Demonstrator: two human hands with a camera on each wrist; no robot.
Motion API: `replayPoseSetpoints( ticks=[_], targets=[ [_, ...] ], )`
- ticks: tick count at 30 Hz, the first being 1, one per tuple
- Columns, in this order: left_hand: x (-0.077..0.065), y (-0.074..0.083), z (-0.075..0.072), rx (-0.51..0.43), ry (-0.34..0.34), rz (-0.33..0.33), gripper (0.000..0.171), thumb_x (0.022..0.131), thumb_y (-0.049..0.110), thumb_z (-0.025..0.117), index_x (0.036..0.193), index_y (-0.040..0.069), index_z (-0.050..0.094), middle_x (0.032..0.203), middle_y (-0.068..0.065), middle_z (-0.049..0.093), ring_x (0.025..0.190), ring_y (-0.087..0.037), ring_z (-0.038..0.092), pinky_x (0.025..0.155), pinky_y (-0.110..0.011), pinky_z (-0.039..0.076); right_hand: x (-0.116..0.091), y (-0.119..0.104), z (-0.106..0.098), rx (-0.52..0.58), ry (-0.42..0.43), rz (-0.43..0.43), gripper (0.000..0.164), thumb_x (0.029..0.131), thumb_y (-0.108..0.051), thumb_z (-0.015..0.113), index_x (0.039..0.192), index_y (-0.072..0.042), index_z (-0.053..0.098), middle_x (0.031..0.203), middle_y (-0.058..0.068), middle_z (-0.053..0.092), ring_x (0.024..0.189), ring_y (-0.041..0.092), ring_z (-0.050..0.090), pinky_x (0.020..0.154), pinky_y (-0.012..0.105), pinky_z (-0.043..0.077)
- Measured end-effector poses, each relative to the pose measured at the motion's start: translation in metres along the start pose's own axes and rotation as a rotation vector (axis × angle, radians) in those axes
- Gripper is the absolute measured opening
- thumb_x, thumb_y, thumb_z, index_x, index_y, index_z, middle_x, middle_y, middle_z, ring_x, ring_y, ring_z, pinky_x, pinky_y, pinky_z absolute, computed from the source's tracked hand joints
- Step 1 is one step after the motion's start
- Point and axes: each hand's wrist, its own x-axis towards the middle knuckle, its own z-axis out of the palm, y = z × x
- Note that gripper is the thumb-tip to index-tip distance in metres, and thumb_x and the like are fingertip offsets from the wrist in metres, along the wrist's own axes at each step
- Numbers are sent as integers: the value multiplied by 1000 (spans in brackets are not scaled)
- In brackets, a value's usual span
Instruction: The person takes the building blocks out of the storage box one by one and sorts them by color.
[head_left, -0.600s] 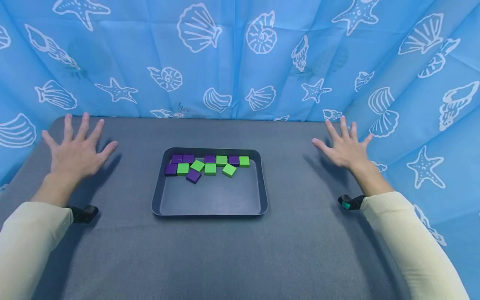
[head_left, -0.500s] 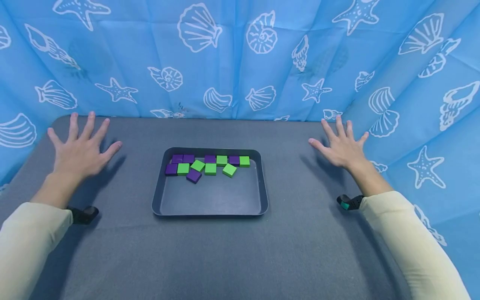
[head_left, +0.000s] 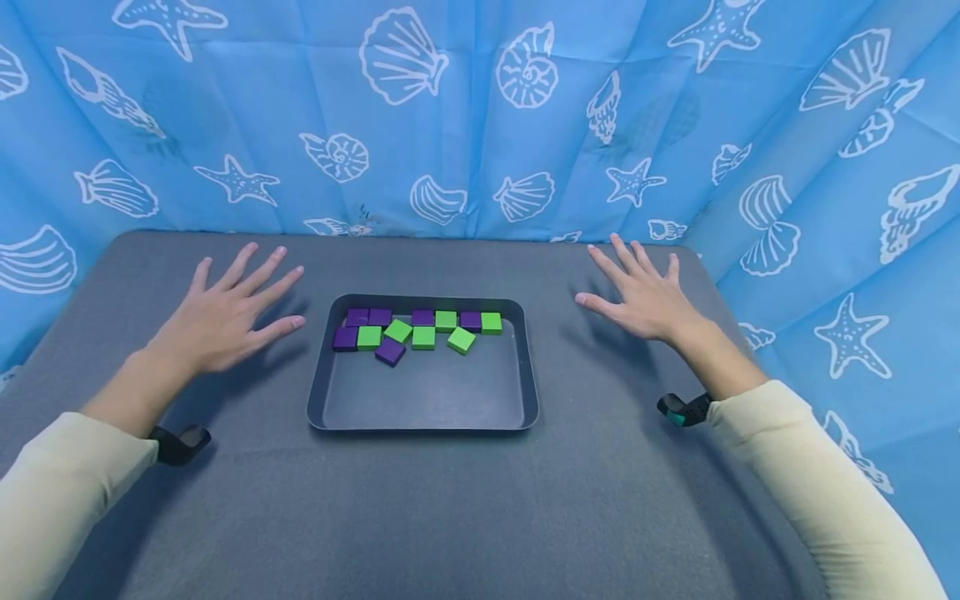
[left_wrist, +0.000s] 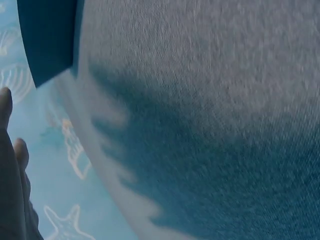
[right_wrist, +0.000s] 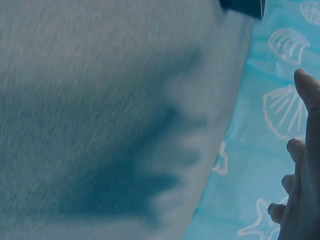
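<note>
A dark shallow tray (head_left: 427, 417) lies mid-table in the head view. Several purple blocks (head_left: 390, 351) and several green blocks (head_left: 461, 340) sit flat in its far half, some in rows, a few turned askew. Left of the tray, my left hand (head_left: 221, 323) hovers above the table with fingers spread, touching nothing. On the other side my right hand (head_left: 641, 296) is likewise raised, palm down and fingers apart, holding nothing. Each wrist view catches a corner of the tray (left_wrist: 47, 40) and part of the hand's own fingers; the blocks are out of sight there.
Grey cloth covers the table (head_left: 480, 508). Behind it and along the right hangs a blue curtain (head_left: 465, 108) printed with white shells and starfish. Each wrist wears a black band, such as the right band (head_left: 684, 410).
Both hands have moved inward toward the tray, the left one to the right and the right one to the left. Tray and blocks keep their places.
</note>
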Motion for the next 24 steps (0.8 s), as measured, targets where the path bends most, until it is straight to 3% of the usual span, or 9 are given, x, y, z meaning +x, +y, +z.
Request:
replayPoseSetpoints(
  ticks=[7,15,19,24],
  targets=[
    [-1,18,4,15,-106,105,78,96,65,45,159,24,26,167,-8,10,152,-39,6,112,-73,-1,0,-23,-1,20,-31,-113,88,93,-66,52,161,-23,14,167,11,0,151,43,3,111,73,-3],
    [-5,29,13,3,-117,176,77,95,66,48,157,25,31,165,-7,19,151,-39,13,113,-71,5,-1,-50,2,172,-78,-219,97,85,-60,70,160,-23,21,167,10,6,152,35,11,117,62,15],
    [-7,30,13,-8,-126,192,78,95,66,48,158,24,30,165,-6,21,151,-38,14,113,-71,7,0,-61,3,294,-88,-255,99,80,-51,80,159,-23,26,164,8,22,149,32,25,114,59,28],
    [-9,29,13,-17,-123,205,79,95,65,49,158,24,28,165,-5,23,151,-36,16,113,-71,6,3,-72,0,400,-105,-309,95,77,-37,86,155,-15,36,155,13,42,141,31,40,112,53,35]
  ],
)
